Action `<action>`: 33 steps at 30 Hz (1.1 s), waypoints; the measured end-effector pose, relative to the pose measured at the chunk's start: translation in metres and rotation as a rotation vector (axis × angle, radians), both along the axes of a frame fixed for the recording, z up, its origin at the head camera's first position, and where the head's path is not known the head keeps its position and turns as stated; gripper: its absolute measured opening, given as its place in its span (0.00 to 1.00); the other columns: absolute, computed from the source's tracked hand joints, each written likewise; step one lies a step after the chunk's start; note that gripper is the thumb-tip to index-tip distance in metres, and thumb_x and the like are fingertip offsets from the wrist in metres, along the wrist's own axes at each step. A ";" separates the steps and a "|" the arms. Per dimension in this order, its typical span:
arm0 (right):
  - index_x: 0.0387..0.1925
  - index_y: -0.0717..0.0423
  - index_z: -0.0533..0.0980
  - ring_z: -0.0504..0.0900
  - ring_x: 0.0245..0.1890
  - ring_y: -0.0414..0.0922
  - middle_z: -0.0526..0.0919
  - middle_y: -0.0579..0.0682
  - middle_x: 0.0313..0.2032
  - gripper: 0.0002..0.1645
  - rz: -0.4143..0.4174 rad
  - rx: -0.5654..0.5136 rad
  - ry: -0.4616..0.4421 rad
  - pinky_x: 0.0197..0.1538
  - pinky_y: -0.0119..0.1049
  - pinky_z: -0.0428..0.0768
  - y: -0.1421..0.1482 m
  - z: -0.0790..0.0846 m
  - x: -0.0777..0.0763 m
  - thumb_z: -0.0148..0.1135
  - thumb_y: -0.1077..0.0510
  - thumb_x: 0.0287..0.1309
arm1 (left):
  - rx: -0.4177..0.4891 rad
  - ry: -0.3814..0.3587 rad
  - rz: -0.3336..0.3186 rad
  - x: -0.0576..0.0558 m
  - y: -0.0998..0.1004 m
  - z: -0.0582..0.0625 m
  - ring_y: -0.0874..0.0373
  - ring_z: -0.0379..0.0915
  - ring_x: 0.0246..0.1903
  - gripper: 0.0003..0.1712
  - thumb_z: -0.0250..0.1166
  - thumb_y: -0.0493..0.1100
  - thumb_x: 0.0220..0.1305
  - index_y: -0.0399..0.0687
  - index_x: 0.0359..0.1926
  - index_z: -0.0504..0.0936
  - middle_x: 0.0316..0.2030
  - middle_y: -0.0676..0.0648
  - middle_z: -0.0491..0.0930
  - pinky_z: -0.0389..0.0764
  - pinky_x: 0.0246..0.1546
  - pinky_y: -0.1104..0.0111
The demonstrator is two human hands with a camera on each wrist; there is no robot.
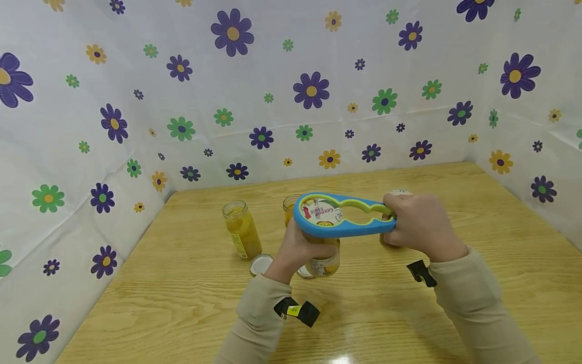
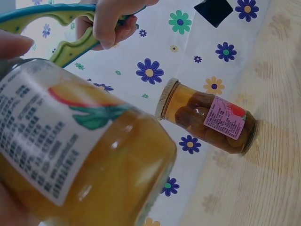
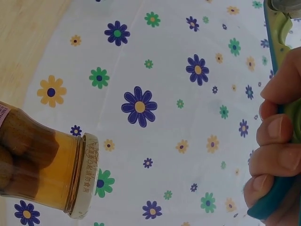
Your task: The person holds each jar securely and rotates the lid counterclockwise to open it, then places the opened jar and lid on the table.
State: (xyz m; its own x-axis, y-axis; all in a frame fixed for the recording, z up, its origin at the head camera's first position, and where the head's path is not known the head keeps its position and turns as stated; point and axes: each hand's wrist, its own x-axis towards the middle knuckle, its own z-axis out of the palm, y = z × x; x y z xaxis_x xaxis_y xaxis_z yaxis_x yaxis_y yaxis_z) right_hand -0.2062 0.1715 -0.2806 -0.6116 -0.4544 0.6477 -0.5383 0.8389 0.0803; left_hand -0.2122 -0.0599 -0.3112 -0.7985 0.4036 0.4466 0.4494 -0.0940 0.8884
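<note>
My left hand [image 1: 297, 247] grips a glass jar of yellow fruit [image 1: 325, 264] and holds it above the table. A blue and green jar opener [image 1: 350, 231] lies over the jar's top, and the printed lid [image 1: 322, 211] shows inside its widest loop. My right hand [image 1: 420, 222] grips the narrow handle end of the opener. In the left wrist view the held jar [image 2: 117, 160] is tilted, its label facing the camera. The right wrist view shows the curled fingers [image 3: 275, 157] around the opener's handle [image 3: 275, 200].
An uncapped jar of yellow fruit [image 1: 245, 235] stands at left; another open jar [image 1: 289, 203] is partly hidden behind my left hand. Loose lids [image 1: 261, 264] lie nearby. A capped jar of dark round fruit [image 2: 207, 115] stands behind my right hand. Flowered cloth [image 1: 273, 76] surrounds the wooden table [image 1: 182, 303].
</note>
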 end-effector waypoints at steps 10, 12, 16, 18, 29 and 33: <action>0.13 0.50 0.62 0.57 0.10 0.38 0.60 0.41 0.11 0.14 -0.031 0.008 -0.048 0.11 0.31 0.58 0.002 0.000 -0.002 0.61 0.58 0.23 | -0.004 -0.003 0.021 -0.003 0.005 -0.003 0.53 0.69 0.45 0.37 0.67 0.24 0.36 0.34 0.52 0.65 0.45 0.39 0.72 0.67 0.51 0.61; 0.13 0.50 0.62 0.57 0.10 0.38 0.60 0.41 0.11 0.15 -0.036 0.008 -0.047 0.11 0.30 0.58 0.004 0.001 -0.003 0.61 0.57 0.22 | -0.037 -0.004 0.043 -0.004 0.006 -0.005 0.52 0.69 0.45 0.36 0.67 0.25 0.37 0.34 0.52 0.66 0.45 0.39 0.72 0.67 0.51 0.60; 0.13 0.51 0.62 0.56 0.09 0.38 0.59 0.42 0.10 0.16 -0.050 0.010 -0.046 0.11 0.30 0.57 0.007 0.002 -0.004 0.64 0.56 0.27 | -0.145 0.004 0.092 -0.006 0.011 -0.014 0.51 0.69 0.47 0.36 0.68 0.28 0.39 0.37 0.54 0.66 0.47 0.40 0.72 0.66 0.51 0.58; 0.13 0.52 0.63 0.56 0.09 0.37 0.59 0.42 0.10 0.16 -0.058 0.015 -0.048 0.11 0.30 0.57 0.008 0.002 -0.004 0.65 0.57 0.30 | -0.197 0.023 0.094 -0.008 0.015 -0.019 0.51 0.69 0.48 0.38 0.69 0.30 0.41 0.39 0.56 0.64 0.48 0.41 0.72 0.67 0.51 0.60; 0.14 0.52 0.63 0.57 0.09 0.37 0.59 0.42 0.10 0.14 -0.080 0.028 -0.111 0.12 0.29 0.56 0.010 -0.002 -0.006 0.63 0.59 0.31 | -0.301 0.148 0.041 -0.016 0.032 -0.043 0.58 0.68 0.45 0.35 0.72 0.39 0.41 0.48 0.53 0.68 0.46 0.49 0.72 0.71 0.46 0.67; 0.15 0.52 0.63 0.57 0.10 0.38 0.59 0.42 0.10 0.15 -0.092 0.031 -0.132 0.13 0.29 0.56 0.011 -0.001 -0.007 0.64 0.58 0.34 | -0.280 0.161 0.031 -0.018 0.035 -0.046 0.59 0.69 0.47 0.36 0.73 0.38 0.40 0.48 0.54 0.68 0.49 0.49 0.72 0.71 0.47 0.67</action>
State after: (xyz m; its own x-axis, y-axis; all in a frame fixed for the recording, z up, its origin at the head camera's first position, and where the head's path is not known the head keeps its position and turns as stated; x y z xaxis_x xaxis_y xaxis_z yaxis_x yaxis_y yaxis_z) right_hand -0.2132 0.1822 -0.2815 -0.7301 -0.4114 0.5457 -0.4672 0.8832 0.0407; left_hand -0.2303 -0.0252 -0.3570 -0.7402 0.5053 0.4436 0.5854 0.1598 0.7949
